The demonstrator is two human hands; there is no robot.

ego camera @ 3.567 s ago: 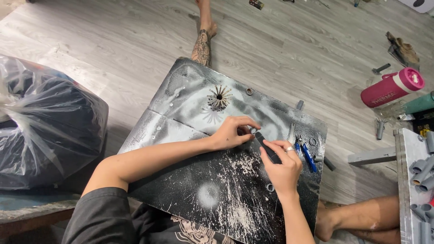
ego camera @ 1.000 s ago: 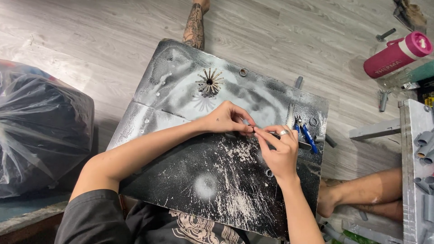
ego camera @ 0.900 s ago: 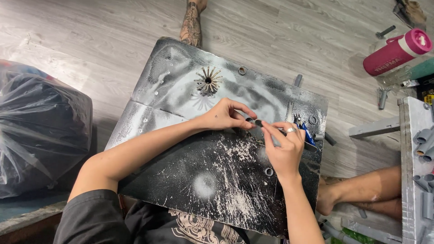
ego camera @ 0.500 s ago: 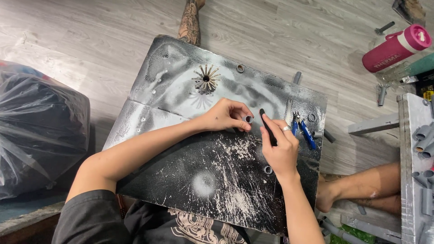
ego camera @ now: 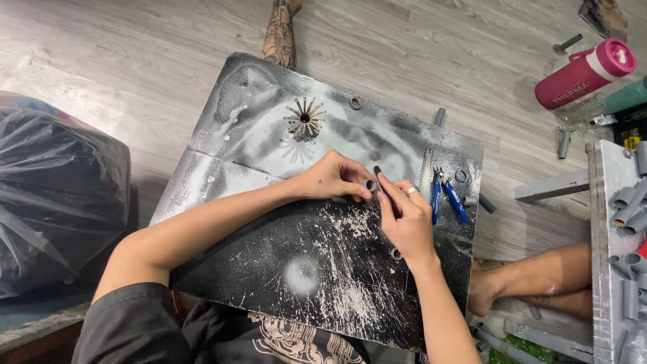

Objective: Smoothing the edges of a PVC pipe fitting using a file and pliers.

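A dark, paint-spattered board (ego camera: pixel 222 222) lies across my lap. My left hand (ego camera: pixel 335 178) pinches a small grey tube piece (ego camera: pixel 369 185) against the board near its middle. My right hand (ego camera: pixel 404 219) holds a thin black tool (ego camera: pixel 385 189) just right of that piece, its tip pointing up and away from me. Blue-handled pliers (ego camera: pixel 447 197) lie on the board right of my right hand. A starburst-shaped object of cut tube (ego camera: pixel 304 119) stands on the board's far part, with a small grey ring (ego camera: pixel 355 102) next to it.
A black plastic bag (ego camera: pixel 54 195) sits at the left. A pink bottle (ego camera: pixel 585 71) lies at the far right on the wooden floor. A grey tray (ego camera: pixel 606 222) with several short grey tubes stands at the right edge. Bare legs show beyond and beside the board.
My right hand has drawn the black tool slightly back from the grey piece and tilted it upright. My left hand keeps pinching the piece in the same place.
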